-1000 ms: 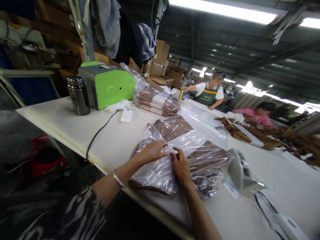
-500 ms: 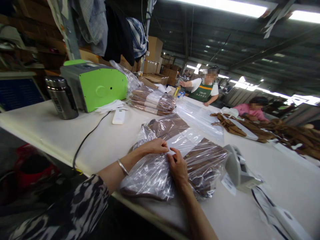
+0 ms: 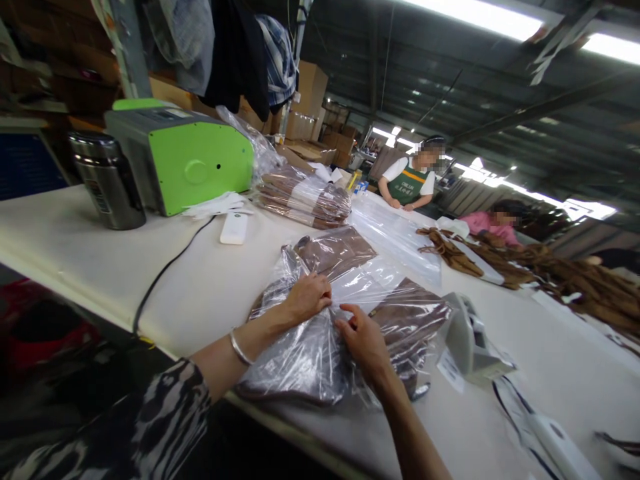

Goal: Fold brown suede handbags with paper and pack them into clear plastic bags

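Observation:
A brown folded garment in a clear plastic bag [image 3: 320,347] lies near the front edge of the white table [image 3: 90,253]. My left hand [image 3: 307,297] rests on it with fingers curled, pinching the plastic film. Close beside it, my right hand [image 3: 363,337] pinches the same film between thumb and fingers. A second bagged brown garment [image 3: 335,250] lies just behind, partly under the first.
A green machine [image 3: 185,157] and a steel flask [image 3: 107,180] stand at the back left, with a black cable [image 3: 165,267] running to the edge. Stacked bagged garments [image 3: 305,197], a white dispenser [image 3: 473,343], loose brown garments [image 3: 550,270]. Two persons work at the far side.
The view has shifted slightly. My hands have stayed on the bag, the right one drawing back a little toward me; the film is bunched more between them.

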Demonstrator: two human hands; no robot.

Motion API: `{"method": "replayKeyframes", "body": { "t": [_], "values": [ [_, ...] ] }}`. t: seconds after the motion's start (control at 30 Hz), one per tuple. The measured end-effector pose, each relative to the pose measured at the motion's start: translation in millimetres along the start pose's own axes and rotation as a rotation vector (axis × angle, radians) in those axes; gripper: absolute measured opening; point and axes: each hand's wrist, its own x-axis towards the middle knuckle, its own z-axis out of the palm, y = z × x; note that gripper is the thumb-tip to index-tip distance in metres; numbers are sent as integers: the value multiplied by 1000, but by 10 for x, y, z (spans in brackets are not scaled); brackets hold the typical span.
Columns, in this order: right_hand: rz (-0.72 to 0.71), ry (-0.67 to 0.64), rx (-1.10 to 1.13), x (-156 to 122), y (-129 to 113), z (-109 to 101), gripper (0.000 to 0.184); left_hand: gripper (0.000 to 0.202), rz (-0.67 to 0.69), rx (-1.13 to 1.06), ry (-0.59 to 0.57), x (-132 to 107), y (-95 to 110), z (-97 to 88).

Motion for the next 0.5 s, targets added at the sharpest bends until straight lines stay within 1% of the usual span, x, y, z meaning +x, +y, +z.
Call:
{"method": "replayKeyframes", "body": {
  "t": [0.1, 0.17, 0.23, 0.3, 0.37, 0.5],
  "values": [
    [61, -59, 29, -208, 160, -269, 43, 6, -17, -16, 32, 20, -55, 39],
    [124, -61, 83, -393, 305, -406, 46, 6, -46, -29, 43, 36, -73, 71],
    [180, -27, 96, -572, 426, -478, 48, 8, -71, -37, 49, 44, -76, 98],
    [205, 46, 51, -712, 492, -490, 48, 9, -84, -45, 47, 46, -72, 111],
    [226, 131, -24, -803, 508, -466, 45, 9, -95, -53, 42, 46, -66, 110],
    [260, 225, -94, -904, 528, -411, 41, 7, -118, -64, 34, 51, -64, 94]
  ]
}}
